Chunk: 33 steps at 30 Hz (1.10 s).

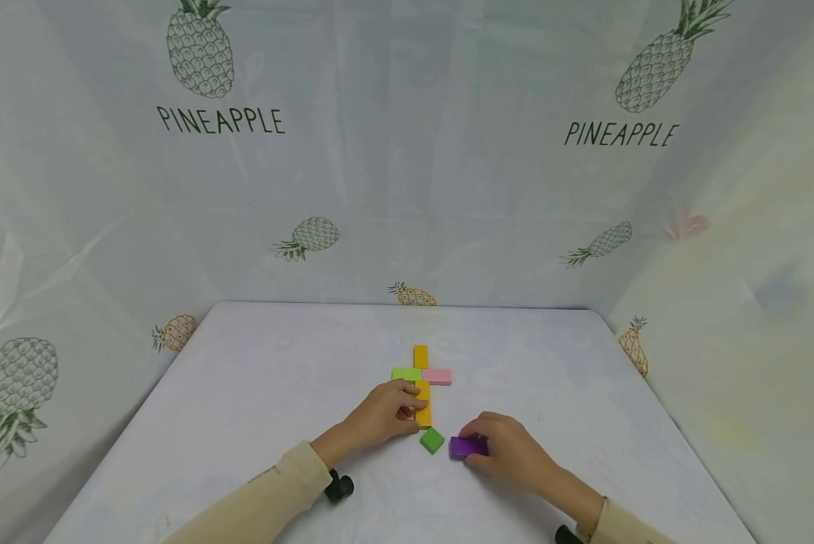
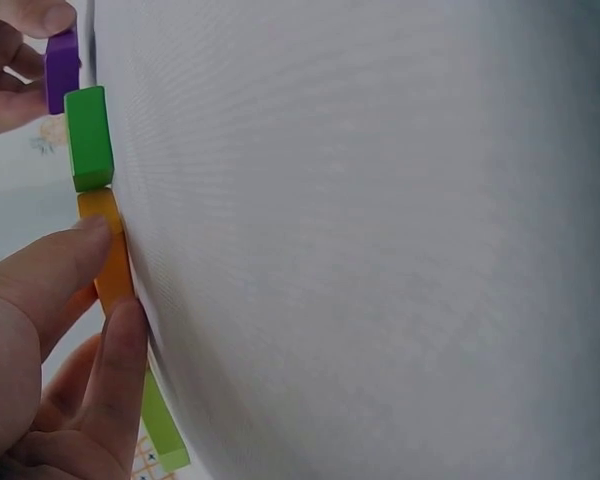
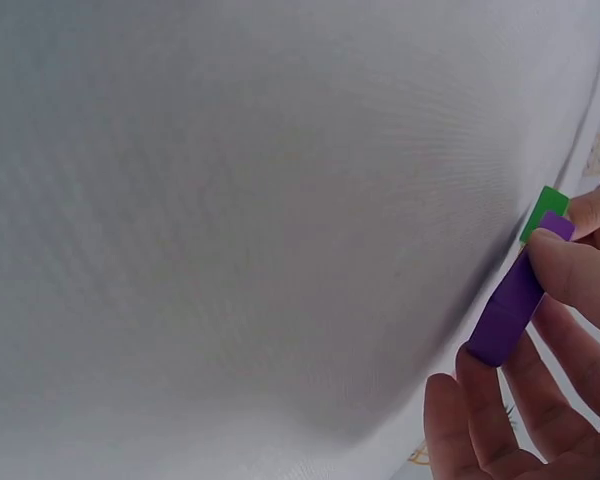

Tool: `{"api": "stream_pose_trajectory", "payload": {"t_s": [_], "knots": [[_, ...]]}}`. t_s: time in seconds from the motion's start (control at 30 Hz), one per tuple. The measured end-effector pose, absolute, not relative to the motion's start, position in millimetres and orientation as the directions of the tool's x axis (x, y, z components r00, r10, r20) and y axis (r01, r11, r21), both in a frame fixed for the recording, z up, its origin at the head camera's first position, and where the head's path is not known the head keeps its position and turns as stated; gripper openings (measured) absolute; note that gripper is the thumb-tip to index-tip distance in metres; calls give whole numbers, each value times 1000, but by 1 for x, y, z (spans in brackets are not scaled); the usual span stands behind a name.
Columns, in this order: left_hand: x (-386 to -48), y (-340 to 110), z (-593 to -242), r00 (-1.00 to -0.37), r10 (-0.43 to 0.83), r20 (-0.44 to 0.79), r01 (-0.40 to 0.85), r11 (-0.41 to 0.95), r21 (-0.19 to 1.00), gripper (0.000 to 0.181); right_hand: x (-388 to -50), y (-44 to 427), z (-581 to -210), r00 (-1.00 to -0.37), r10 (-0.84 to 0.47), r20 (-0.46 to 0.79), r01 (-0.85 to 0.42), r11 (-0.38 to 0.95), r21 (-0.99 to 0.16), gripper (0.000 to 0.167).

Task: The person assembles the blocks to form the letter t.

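In the head view, my left hand [image 1: 383, 412] pinches the yellow block [image 1: 423, 412] lying lengthwise on the table, its thumb near the end closest to me. Just beyond that end lies a green block [image 1: 432, 440], turned like a diamond. My right hand [image 1: 509, 447] grips a purple block [image 1: 467, 448] between thumb and fingers, to the right of the green one. The right wrist view shows the thumb across the purple block [image 3: 505, 315]. Past the left hand, a light green block [image 1: 405, 374] and a pink block [image 1: 437, 376] form a crossbar, with another yellow block [image 1: 420, 356] behind.
Everything lies on a white table [image 1: 298, 355]. A pale cloth curtain [image 1: 414, 166] printed with pineapples hangs behind and along both sides. Dark wrist cameras, including one on the left wrist [image 1: 339, 487], sit close above the tabletop.
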<state>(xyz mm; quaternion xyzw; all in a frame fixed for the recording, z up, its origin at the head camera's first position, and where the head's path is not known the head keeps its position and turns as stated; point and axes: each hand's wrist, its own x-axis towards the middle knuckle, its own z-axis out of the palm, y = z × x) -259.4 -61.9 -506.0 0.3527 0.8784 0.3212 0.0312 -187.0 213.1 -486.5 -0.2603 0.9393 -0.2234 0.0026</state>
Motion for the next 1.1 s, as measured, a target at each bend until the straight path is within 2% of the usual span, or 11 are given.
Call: {"api": "stream_pose_trajectory", "payload": {"t_s": [1.1], "knots": [[-258,-61,-504,-759,632,154,583,556,592,39,-186,204,-487,-860,-497,120,-498,763,-413,29]]}}
